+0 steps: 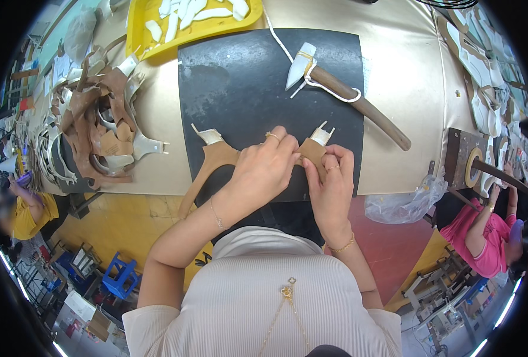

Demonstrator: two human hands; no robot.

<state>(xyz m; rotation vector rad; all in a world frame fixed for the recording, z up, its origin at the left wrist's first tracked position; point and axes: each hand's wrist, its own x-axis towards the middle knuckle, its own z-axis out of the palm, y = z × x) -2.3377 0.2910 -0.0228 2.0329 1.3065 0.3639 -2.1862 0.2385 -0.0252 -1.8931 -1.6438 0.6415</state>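
Note:
A tan leather shoe-upper piece (213, 160) with white tabs lies on a black mat (240, 83) at the table's near edge. My left hand (264, 169) rests over its middle and pinches it. My right hand (329, 178) grips the piece's right end (313, 150), just below a white forked tab (322, 134). Both hands wear rings and thin bracelets. The part of the piece under my left hand is hidden.
A wooden-handled tool (359, 104) with a white tip and white cord lies on the mat's far right. A yellow tray (187, 21) of white pieces sits at the back. A heap of brown and silver uppers (97, 125) lies left. Other people sit at the left and right.

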